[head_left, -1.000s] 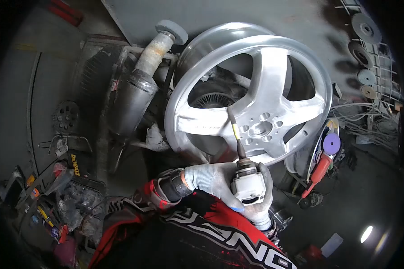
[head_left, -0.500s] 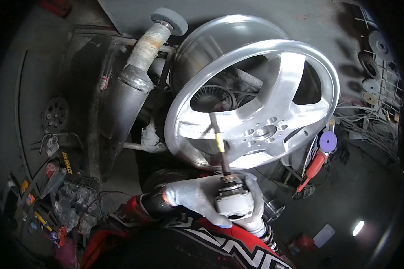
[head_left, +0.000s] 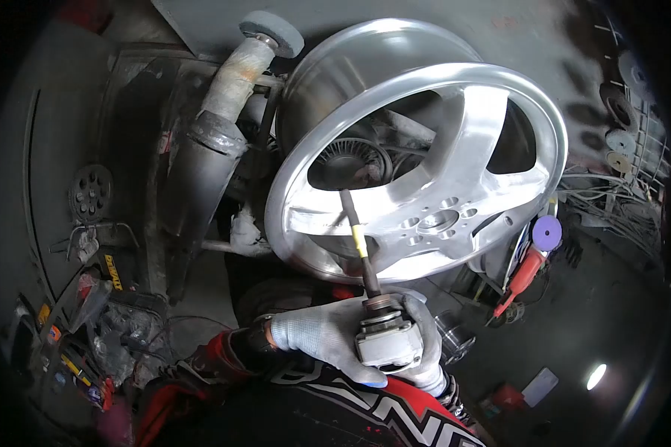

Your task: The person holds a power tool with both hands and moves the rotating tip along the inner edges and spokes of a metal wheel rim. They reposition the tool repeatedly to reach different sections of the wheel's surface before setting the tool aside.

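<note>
Both gloved hands are clenched round the grinder (head_left: 386, 343), the left hand (head_left: 317, 335) wrapping it from the side and the right hand (head_left: 427, 335) cupping it behind. Its long shaft (head_left: 359, 242) runs up and away from the grip. The tip sits at a spoke edge of the alloy wheel (head_left: 470, 141), just above the hands.

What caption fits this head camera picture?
Gloved left hand and right hand aim a grinder with a long bit at a silver wheel.

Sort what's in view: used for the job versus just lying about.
In use: alloy wheel; die grinder, its long bit reaching to the wheel; gloved left hand and right hand, both gripping it.
Lying about: red angle grinder; discs on the rack; DeWalt-marked box; grey grinding wheel.
</note>
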{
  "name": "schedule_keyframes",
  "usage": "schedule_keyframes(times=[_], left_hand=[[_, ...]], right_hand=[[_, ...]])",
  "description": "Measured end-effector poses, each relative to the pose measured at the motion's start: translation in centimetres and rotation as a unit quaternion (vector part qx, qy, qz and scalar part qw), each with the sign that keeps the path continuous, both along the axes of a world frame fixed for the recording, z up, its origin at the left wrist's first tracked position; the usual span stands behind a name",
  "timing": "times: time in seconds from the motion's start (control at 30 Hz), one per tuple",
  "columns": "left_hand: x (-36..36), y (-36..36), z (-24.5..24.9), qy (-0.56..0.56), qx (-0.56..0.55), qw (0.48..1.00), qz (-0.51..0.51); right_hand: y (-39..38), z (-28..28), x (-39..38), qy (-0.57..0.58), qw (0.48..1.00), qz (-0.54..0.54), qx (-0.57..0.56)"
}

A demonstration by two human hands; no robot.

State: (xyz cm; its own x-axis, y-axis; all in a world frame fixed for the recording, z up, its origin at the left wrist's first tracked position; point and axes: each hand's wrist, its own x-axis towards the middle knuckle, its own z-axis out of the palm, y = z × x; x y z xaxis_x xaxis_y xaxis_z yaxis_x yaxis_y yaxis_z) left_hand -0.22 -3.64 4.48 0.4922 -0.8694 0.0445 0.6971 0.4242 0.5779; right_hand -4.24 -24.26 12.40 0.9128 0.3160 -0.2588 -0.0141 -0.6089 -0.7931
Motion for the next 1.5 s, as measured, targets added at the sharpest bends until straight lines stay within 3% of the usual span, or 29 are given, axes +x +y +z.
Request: schedule_keyframes(times=[0.03,0.07,0.1,0.17,0.2,0.27,0.3,0.33,0.4,0.43,0.57,0.63,0.77,0.83,0.87,0.97,1.0,1.03,1.1,1.23,1.27,1.3,1.43,1.5], left_hand=[[0.1,-0.7,-0.2,-0.018,-0.003,1.000,0.025],[0.2,-1.2,-0.3,-0.037,-0.007,0.998,0.050],[0.8,-1.4,-0.1,-0.037,-0.009,0.998,0.047],[2.1,-1.6,0.5,0.003,-0.037,0.999,-0.035],[1.9,-1.6,0.4,-0.033,-0.028,0.999,-0.024],[0.6,-1.8,-0.2,-0.029,-0.024,0.999,0.027],[0.2,-1.6,-0.3,-0.028,-0.020,0.996,0.078],[0.2,-0.7,0.2,0.024,-0.021,0.999,0.034],[0.2,-0.6,0.0,-0.025,-0.008,0.999,0.045],[0.2,-0.6,-0.1,-0.072,0.004,0.996,0.058],[1.3,-1.8,0.2,-0.029,-0.004,0.999,0.043],[1.3,-2.0,-0.1,-0.069,0.005,0.997,0.047],[0.3,-0.8,0.0,-0.026,-0.002,0.998,0.056],[-0.3,0.2,0.1,-0.042,0.029,0.996,0.072],[-0.7,0.6,-0.3,-0.079,0.040,0.996,0.028],[-0.9,1.5,1.0,-0.025,0.062,0.996,0.065],[-0.4,1.4,1.1,-0.172,0.081,0.968,0.165],[-0.3,1.2,1.1,-0.173,0.082,0.968,0.164],[-0.3,0.6,1.0,-0.020,0.055,0.997,0.054],[0.8,-1.5,1.0,0.019,0.010,0.997,0.071],[0.6,-2.3,0.2,0.012,-0.004,0.999,0.052],[1.0,-2.7,0.1,0.011,-0.005,0.999,0.052],[2.4,-3.6,0.3,0.019,-0.034,0.999,0.002],[2.9,-3.3,0.5,-0.008,-0.027,1.000,0.011]], right_hand=[[-0.2,0.0,-0.2,0.013,1.000,-0.013,0.009],[-1.2,-0.3,-1.4,0.101,0.991,-0.087,0.005],[-0.6,0.3,-1.0,0.100,0.991,-0.090,0.003],[0.9,1.8,0.5,-0.056,0.997,-0.056,-0.026],[0.5,1.6,0.4,-0.056,0.997,-0.056,-0.026],[-0.7,1.0,0.0,0.079,0.995,-0.059,0.002],[-0.7,0.7,0.0,0.081,0.995,-0.060,0.005],[-0.5,0.4,0.0,0.038,0.999,-0.028,0.004],[-0.4,0.4,0.1,-0.016,1.000,0.020,-0.013],[-0.3,0.5,0.2,-0.016,1.000,0.019,-0.012],[-0.5,0.8,0.2,0.039,0.997,-0.059,0.017],[-0.3,1.3,0.4,0.012,0.998,-0.027,-0.052],[0.0,-0.2,0.3,-0.026,0.999,-0.020,0.024],[0.9,0.2,1.4,-0.038,0.998,0.053,-0.017],[1.2,-0.2,1.3,-0.057,0.997,0.051,0.006],[1.5,0.3,2.5,-0.006,0.996,0.083,0.008],[1.3,0.2,2.5,0.030,0.996,0.087,0.004],[1.2,0.2,2.3,0.029,0.996,0.086,0.005],[0.9,0.3,1.7,-0.001,0.999,0.042,0.008],[-0.3,-0.1,0.9,-0.045,0.998,-0.022,0.025],[-0.6,0.7,1.3,-0.077,0.996,0.005,-0.035],[-1.0,0.2,1.2,-0.067,0.998,-0.017,0.001],[-1.4,0.9,1.6,-0.036,0.998,-0.039,-0.036],[-1.3,0.2,1.9,-0.074,0.997,-0.035,0.012]])
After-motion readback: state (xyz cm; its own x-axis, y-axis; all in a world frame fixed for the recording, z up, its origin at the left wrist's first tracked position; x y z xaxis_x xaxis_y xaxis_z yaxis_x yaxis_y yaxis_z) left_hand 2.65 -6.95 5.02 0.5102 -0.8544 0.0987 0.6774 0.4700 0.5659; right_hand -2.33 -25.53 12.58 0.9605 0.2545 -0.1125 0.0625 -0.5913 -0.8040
